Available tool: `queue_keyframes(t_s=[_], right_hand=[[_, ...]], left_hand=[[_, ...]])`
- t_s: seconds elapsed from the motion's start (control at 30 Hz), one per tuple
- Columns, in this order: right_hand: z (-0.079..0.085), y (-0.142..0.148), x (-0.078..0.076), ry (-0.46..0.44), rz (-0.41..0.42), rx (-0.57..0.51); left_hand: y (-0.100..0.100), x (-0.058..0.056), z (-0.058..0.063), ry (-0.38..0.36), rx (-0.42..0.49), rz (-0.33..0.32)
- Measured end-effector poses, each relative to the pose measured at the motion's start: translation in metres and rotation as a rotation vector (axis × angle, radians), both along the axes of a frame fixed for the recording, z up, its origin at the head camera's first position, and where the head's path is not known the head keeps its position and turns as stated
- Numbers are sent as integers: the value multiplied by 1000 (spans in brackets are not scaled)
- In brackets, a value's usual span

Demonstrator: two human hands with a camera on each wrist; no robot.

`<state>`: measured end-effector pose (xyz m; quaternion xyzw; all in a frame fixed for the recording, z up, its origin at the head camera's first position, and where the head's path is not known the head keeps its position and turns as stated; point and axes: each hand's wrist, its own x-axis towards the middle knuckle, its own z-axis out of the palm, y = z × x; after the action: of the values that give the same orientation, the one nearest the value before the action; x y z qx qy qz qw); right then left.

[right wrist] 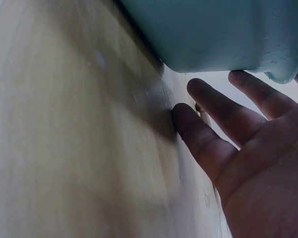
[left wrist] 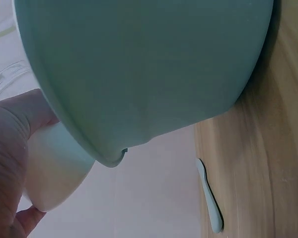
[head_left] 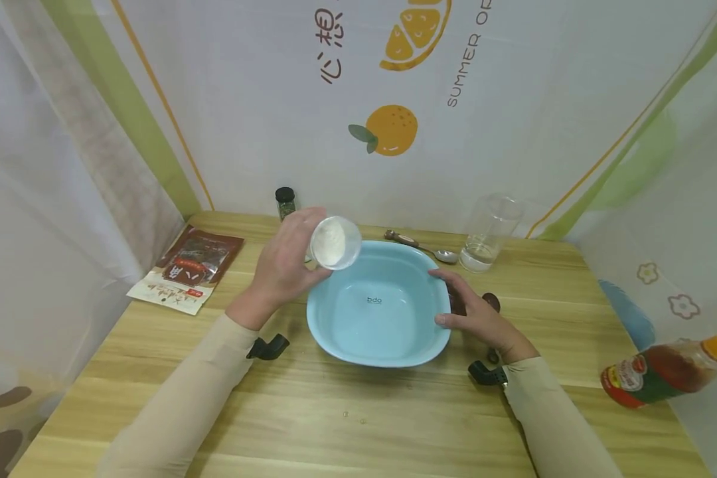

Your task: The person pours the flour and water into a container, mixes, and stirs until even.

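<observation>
Cup (head_left: 336, 243) w/ white powder is up off the table, above the basin's far-left rim, mouth tipped my way in head cam. L hand (head_left: 289, 255) grips it, fingers on one side, thumb on the other. Basin (head_left: 370, 332), pale blue, sits on the table (head_left: 311, 425); I read "bdo" inside, no powder on its floor that I can see. R hand (head_left: 475, 315) holds basin's right rim, thumb & a fingertip over the edge; R wrist cam gives me the other fingers spread, fairly straight, outside the wall. Dark-lidded jar (head_left: 285, 200) is just behind L hand; brown/white pack (head_left: 188, 269) lies farther left. Beyond the basin: spoon (head_left: 409, 240), then glass (head_left: 479, 255) w/ a bit of clear liq. Orange-capped bottle (head_left: 672, 368) is far R. L wrist cam also shows a pale utensil (left wrist: 209, 198) on the table, can't ID it.
</observation>
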<state>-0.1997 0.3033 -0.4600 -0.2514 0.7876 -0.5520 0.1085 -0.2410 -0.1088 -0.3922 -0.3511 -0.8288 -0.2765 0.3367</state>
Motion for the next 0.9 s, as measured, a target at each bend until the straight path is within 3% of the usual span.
queue_keyframes(t_s=[0.37, 0.9], right_hand=[[3, -3, 2, 7, -6, 8], [2, -3, 1, 3, -11, 5]], left_hand=[[5, -9, -1, 134, -45, -63], [13, -12, 0, 208, -78, -92]])
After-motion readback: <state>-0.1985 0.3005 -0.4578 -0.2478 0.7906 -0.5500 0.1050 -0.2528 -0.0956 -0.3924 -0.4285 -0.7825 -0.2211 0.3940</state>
